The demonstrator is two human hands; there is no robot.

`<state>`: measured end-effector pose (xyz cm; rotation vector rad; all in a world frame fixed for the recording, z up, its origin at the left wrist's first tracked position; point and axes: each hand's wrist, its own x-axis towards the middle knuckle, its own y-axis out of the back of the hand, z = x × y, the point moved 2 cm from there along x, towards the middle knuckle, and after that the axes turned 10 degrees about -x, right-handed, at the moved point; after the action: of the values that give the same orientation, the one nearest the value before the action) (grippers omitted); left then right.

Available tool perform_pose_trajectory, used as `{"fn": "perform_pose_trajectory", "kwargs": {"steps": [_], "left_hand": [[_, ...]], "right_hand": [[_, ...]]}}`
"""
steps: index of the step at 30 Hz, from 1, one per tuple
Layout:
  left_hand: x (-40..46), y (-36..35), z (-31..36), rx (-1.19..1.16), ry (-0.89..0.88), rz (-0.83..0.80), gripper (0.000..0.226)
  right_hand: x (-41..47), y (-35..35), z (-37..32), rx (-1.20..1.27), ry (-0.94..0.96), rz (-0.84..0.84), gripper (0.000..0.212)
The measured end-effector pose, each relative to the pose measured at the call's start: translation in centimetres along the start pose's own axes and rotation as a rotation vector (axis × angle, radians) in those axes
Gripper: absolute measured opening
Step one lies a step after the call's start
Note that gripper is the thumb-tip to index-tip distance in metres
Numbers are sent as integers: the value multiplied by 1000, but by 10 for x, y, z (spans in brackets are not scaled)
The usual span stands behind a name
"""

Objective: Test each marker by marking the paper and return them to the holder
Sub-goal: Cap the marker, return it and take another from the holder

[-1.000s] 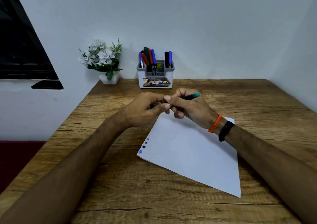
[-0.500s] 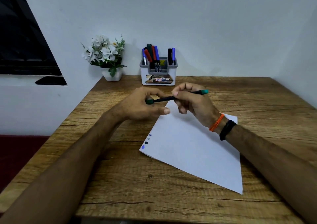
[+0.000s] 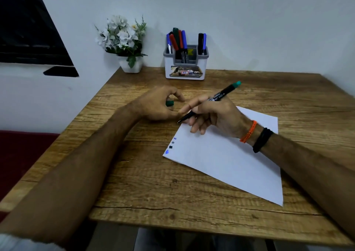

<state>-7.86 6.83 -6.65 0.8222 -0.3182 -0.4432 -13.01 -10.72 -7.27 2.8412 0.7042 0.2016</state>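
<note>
My right hand (image 3: 217, 114) grips the marker (image 3: 221, 95) in a writing hold, fingers curled round its black barrel, its teal end pointing up and far right, its bare tip pointing down and left, just off the far left edge of the paper (image 3: 230, 154). My left hand (image 3: 155, 104) rests on the table (image 3: 172, 197) just left of that tip, fingers curled round the green cap (image 3: 169, 103). The paper lies askew on the table, under my right wrist, with four small marks (image 3: 171, 146) in blue and black along its near left corner. The holder (image 3: 185, 66) stands at the far edge against the wall, with more markers upright in it. A pot of white flowers (image 3: 124, 39) sits to its left.
</note>
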Motion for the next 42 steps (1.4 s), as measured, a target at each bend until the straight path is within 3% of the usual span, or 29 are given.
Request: {"fn": "perform_pose_trajectory", "kwargs": {"steps": [6,13,42], "left_hand": [[-2,0,3,-9,7,-13,44],[-1,1,3,-45,51,-34,49],[3,1,0,4,6,-47,54]], "right_hand": [[-6,-14,7,-85,-40,-10,6],[-9,-18,7,-262,-13,84,5],[-10,-20,5,-326,-44,99,4]]}}
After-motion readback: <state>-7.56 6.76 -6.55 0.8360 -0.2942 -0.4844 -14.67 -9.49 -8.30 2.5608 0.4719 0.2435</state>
